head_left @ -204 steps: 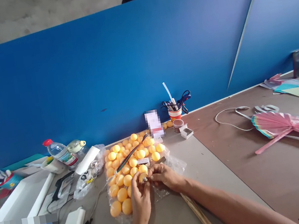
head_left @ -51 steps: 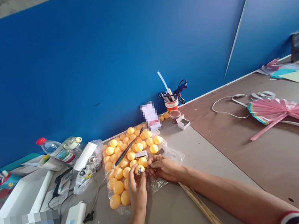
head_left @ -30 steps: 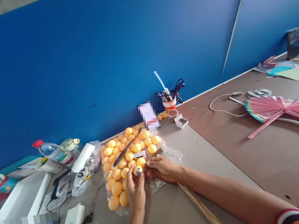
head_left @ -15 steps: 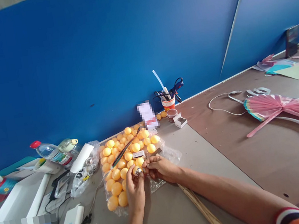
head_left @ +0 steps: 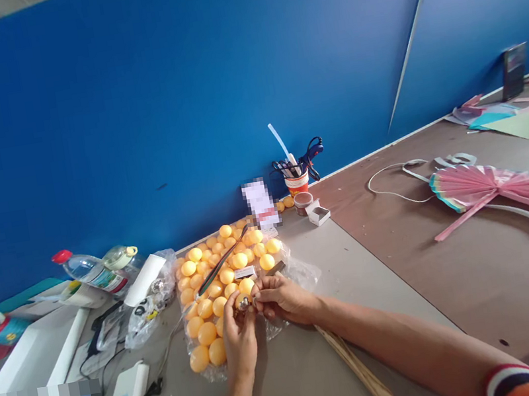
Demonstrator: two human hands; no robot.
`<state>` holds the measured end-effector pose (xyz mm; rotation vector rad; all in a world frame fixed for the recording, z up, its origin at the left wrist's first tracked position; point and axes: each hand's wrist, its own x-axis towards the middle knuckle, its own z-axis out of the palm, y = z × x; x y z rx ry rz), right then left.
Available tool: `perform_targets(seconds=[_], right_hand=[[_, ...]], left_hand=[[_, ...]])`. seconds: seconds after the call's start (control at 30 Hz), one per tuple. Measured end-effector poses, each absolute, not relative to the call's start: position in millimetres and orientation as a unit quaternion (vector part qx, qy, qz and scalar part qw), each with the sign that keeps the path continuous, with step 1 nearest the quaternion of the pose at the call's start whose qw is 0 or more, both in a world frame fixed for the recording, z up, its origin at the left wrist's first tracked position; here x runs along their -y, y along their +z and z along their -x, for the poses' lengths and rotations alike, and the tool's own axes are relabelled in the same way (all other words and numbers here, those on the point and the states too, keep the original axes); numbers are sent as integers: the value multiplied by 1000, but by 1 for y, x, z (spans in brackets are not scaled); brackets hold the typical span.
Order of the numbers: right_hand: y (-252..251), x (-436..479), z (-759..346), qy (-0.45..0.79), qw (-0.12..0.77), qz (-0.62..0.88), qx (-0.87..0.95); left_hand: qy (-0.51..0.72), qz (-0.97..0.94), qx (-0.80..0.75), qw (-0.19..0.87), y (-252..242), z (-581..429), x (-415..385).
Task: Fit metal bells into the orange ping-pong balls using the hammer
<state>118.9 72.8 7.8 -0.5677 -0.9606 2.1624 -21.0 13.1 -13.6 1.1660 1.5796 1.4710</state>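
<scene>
Holding the small silver ball point(head_left: 244, 303) over the near edge of the bag of orange balls point(head_left: 202, 281), the left hand point(head_left: 240, 342) keeps its fingertips pinched round it, as half a second ago. The right hand point(head_left: 284, 298) has closed in since then: thumb and forefinger now press together against the ball's right side, covering more of its shine. Whether they nip some tiny piece there is too small to tell. Wooden sticks point(head_left: 360, 373) lie partly hidden under the right forearm.

Left hand point(head_left: 241, 341) and right hand point(head_left: 284, 299) meet at pinched fingertips (forearms bare), right arm angled in.
</scene>
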Motion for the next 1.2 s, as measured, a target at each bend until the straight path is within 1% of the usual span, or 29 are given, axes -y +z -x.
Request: perform_targets(seconds=[0.23,0.6,0.83,1.03,1.2], right_hand=[[7,-73,-120,837,337,219,371],[0,-75,-118,829,324,243,385],[1,-76,-118,833,303,262,381],[-1,-75,-118,833,303,263,380],[-1,-75,-119,832,306,259,383]], left_hand=[[540,-465,-609,349,-13,23,-12],[527,-491,-621,309,-2,13,-6],[526,-495,-613,320,-8,15,-5],[523,-489,-613,333,-8,15,-5],[527,-491,-613,325,-9,16,-5]])
